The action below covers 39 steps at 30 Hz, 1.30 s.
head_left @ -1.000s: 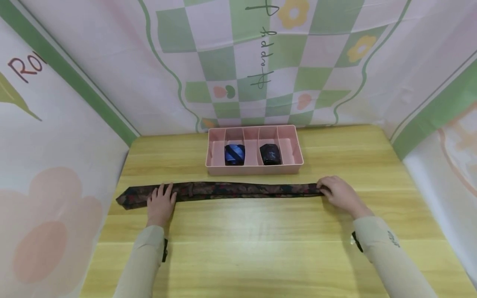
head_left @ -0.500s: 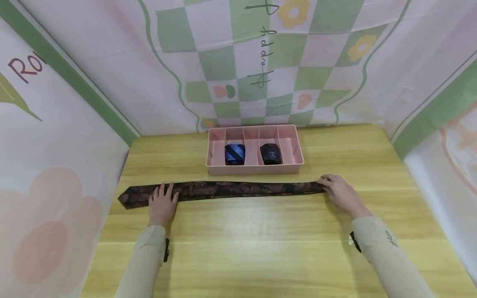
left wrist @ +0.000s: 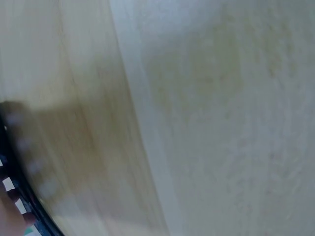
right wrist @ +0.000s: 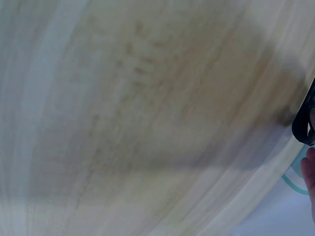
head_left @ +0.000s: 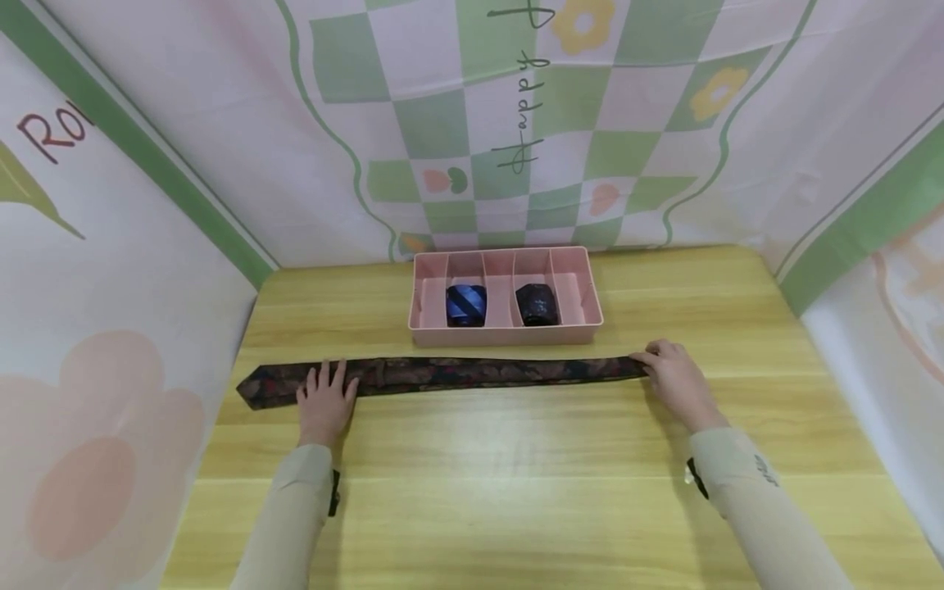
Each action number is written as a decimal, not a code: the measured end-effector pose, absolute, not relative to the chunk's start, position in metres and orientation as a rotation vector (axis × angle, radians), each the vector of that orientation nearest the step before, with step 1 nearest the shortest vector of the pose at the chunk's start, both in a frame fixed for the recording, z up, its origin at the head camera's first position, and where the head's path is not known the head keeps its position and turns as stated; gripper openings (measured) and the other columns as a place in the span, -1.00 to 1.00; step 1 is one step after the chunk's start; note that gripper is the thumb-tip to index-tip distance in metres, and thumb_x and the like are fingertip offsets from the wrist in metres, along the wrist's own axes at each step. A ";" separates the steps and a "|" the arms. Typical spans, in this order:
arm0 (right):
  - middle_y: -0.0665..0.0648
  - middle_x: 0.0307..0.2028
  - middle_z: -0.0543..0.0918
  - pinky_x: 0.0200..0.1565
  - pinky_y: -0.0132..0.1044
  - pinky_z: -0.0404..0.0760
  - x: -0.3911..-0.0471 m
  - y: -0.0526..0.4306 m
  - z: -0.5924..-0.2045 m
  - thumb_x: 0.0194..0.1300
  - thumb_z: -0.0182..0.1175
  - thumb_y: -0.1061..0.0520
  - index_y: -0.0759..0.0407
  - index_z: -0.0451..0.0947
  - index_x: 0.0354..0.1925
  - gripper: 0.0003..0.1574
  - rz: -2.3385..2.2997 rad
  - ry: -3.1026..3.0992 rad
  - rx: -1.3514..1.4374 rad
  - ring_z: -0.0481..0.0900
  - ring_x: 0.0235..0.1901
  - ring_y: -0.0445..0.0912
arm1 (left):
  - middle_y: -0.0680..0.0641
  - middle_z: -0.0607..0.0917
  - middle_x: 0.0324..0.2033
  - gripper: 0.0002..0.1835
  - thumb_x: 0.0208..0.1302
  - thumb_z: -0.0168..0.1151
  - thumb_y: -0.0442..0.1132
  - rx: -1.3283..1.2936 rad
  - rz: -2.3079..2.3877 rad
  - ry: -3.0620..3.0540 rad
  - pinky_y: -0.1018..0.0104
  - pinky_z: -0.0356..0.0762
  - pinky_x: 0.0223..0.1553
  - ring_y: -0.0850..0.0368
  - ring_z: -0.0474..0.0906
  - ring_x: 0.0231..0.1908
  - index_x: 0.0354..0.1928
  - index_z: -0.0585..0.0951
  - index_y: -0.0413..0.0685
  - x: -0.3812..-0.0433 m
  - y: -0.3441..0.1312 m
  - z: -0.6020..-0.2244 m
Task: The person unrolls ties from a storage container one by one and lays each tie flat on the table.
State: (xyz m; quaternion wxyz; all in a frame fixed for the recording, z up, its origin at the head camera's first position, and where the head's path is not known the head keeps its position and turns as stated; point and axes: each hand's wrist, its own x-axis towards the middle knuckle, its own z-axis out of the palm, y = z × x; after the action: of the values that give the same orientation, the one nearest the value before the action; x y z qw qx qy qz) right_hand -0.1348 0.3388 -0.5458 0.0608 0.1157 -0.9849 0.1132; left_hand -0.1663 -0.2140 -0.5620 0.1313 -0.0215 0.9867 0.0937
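Observation:
A dark floral-patterned necktie (head_left: 472,373) lies stretched from left to right across the table, back side up with its keeper loop showing. On its wide part, near the pointed end, rests my left hand (head_left: 324,407) with the fingers spread and fairly straight. My right hand (head_left: 677,383) pinches the narrow end between thumb and fingers. In the left wrist view, the necktie (left wrist: 19,177) is a dark band at the left edge, with a bit of the hand (left wrist: 9,216) beside it. The right wrist view catches only some fingers (right wrist: 309,169) and the tie's dark end.
Behind the tie stands a pink divided box (head_left: 505,336). One compartment holds a rolled blue striped tie (head_left: 466,305), another a rolled dark tie (head_left: 537,305). The wooden table (head_left: 501,492) meets a patterned cloth wall (head_left: 509,197) at the back.
The necktie has shifted slightly to the right and away from the body, both hands moving with it. The right hand's wrist has turned a little.

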 end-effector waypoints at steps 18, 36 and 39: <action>0.47 -0.03 0.47 -0.06 0.23 0.53 -0.135 0.336 -0.542 0.18 0.03 0.47 0.39 0.53 0.02 -0.58 0.443 -3.066 0.177 0.46 -0.08 0.37 | -0.28 -0.14 0.48 -0.29 0.46 -0.32 0.19 -0.091 0.296 2.832 -0.36 -0.20 0.39 -0.35 -0.25 0.45 0.50 -0.10 0.03 -0.166 -0.207 -0.562; 0.49 -0.03 0.49 -0.19 0.24 0.56 -0.137 0.348 -0.544 0.16 -0.03 0.49 0.38 0.56 -0.03 -0.58 0.427 -2.997 0.046 0.46 -0.10 0.41 | -0.27 -0.09 0.48 -0.22 0.38 -0.29 0.31 -0.091 0.280 2.857 -0.36 -0.14 0.38 -0.34 -0.19 0.45 0.50 -0.07 0.09 -0.175 -0.196 -0.562; 0.49 -0.03 0.50 -0.18 0.25 0.54 -0.137 0.349 -0.543 0.16 -0.04 0.49 0.38 0.56 -0.04 -0.58 0.452 -2.993 0.024 0.46 -0.11 0.41 | -0.26 -0.10 0.48 -0.21 0.38 -0.29 0.32 -0.102 0.278 2.853 -0.36 -0.16 0.38 -0.35 -0.20 0.45 0.50 -0.07 0.08 -0.175 -0.195 -0.562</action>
State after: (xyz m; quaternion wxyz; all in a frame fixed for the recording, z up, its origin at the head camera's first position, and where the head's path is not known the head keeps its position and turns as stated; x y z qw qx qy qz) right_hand -0.1374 0.3493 -0.5430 0.0570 0.0079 -0.9871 0.1492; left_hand -0.1751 -0.1951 -0.5620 0.1363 -0.0351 0.9854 0.0960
